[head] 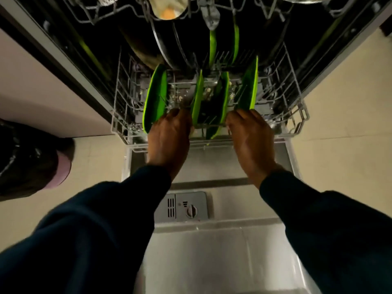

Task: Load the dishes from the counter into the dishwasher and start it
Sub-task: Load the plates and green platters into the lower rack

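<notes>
Plates with bright green rims stand on edge in the lower rack point(127, 115), which is pulled out over the open dishwasher door point(212, 251). The left hand point(169, 139) reaches in between the leftmost green plate point(156, 96) and the middle green plate point(198, 98); its fingertips disappear among the wires and plate edges, so I cannot tell whether it pinches a plate or merely steadies one. The right hand point(251, 136) sits at the base of the rightmost green plate point(249, 90), fingers curled down toward the plate's lower edge, though a firm grip cannot be confirmed either.

The plates are set upright between the tines so that water can reach both faces and drain off, and they are spaced apart for the same reason. Both hands work low at the rack's front, probably seating or straightening plates in their slots. Further back stand dark plates point(167, 52), and the upper rack point(95, 11) holds other dishes overhead. The detergent compartment point(184, 205) shows on the door between the dark sleeves point(106, 219).

Judging by this, loading is well along; closing the door and starting the machine remain.
</notes>
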